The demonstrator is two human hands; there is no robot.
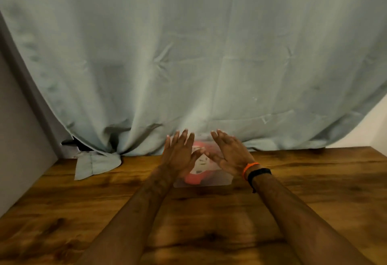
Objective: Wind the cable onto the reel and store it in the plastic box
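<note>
A clear plastic box [219, 182] stands on the wooden table [314, 181] close to the curtain. Inside it lies a red reel [196, 177] with a white label; the cable itself cannot be made out. My left hand [180, 152] and my right hand [227, 152] are spread flat over the top of the box, fingers straight and pointing away from me, thumbs nearly meeting above the reel. Whether the palms touch the box I cannot tell. Neither hand holds anything. An orange band and a black band circle my right wrist.
A pale green curtain [188, 55] hangs right behind the box and fills the background; one corner of it lies on the table at the left [94, 165]. A grey wall [16, 139] bounds the left side.
</note>
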